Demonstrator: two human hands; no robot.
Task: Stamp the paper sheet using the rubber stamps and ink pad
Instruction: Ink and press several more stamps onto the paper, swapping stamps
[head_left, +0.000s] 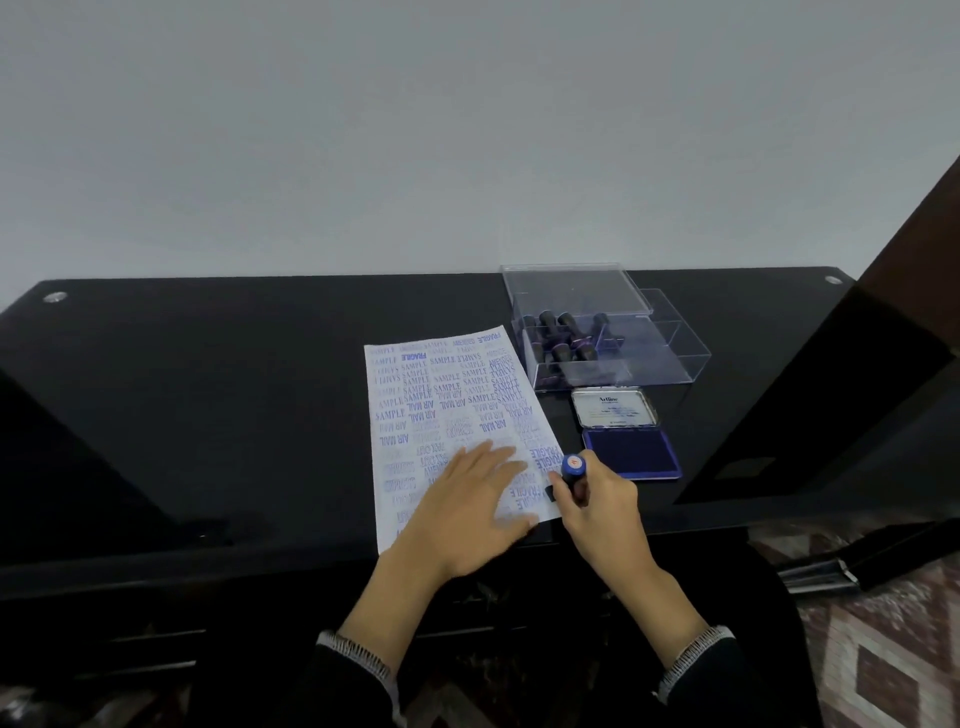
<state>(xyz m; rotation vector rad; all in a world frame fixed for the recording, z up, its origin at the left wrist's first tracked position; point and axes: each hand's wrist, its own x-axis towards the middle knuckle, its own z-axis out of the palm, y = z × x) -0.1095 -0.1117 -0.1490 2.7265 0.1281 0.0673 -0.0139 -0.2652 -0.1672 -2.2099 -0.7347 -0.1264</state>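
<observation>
Beside the paper's (457, 415) edge, right grip (597, 499) holds stamp (573, 470).

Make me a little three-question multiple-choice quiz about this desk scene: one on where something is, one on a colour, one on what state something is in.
1. Where does the ink pad lie?
A. To the right of the paper sheet
B. Inside the clear box
C. On top of the sheet

2. What colour is the ink on the sheet?
A. Red
B. Green
C. Blue-purple

3. What is the right hand doing?
A. Resting flat on the table
B. Gripping a rubber stamp
C. Closing the ink pad's lid

Answers: 1 A, the pad sits on the black table beside the sheet's right edge, in front of the clear box. 2 C, every printed word is blue-purple. 3 B, its fingers curl round the stamp's handle while the left hand lies flat on the sheet.
</observation>
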